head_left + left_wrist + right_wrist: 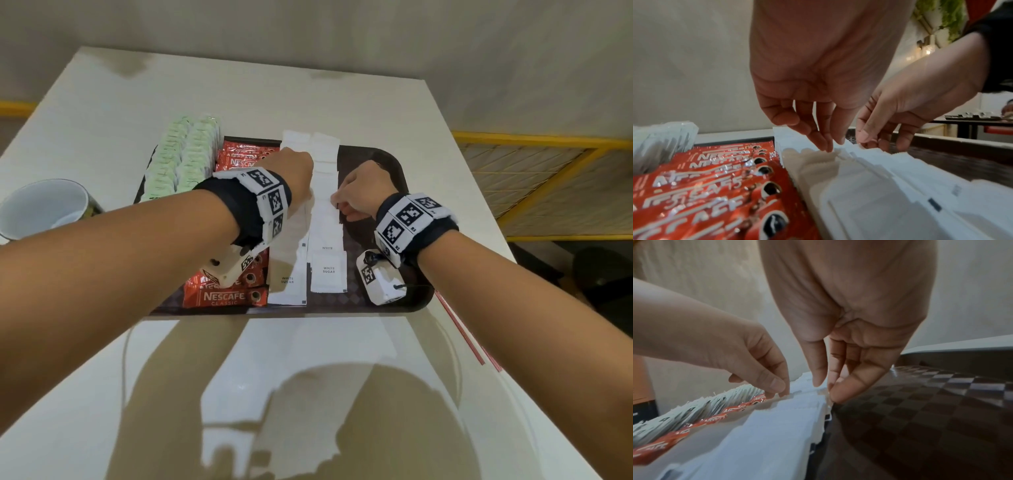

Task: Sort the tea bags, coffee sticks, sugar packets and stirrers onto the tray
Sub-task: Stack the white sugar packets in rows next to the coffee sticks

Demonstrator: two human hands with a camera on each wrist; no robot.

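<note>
A dark checkered tray (383, 164) holds green tea bags (181, 157) at its left. Beside them lie red Nescafe coffee sticks (226, 298), then two shingled rows of white sugar packets (327, 274). My left hand (301, 178) points down, and its thumb and fingertips (781, 389) pinch the left edge of a sugar packet (807, 397) in the right row. My right hand (352, 192) pinches the same packet's right edge (869, 147) between thumb and fingers. Red-and-white stirrers (466, 339) lie on the table right of the tray.
A white-lined cup (41, 209) stands on the table's left edge. The pale table (308, 359) stretches toward me in front of the tray. The tray's right third (920, 402) is bare. A yellow railing (548, 144) runs beyond the table's right side.
</note>
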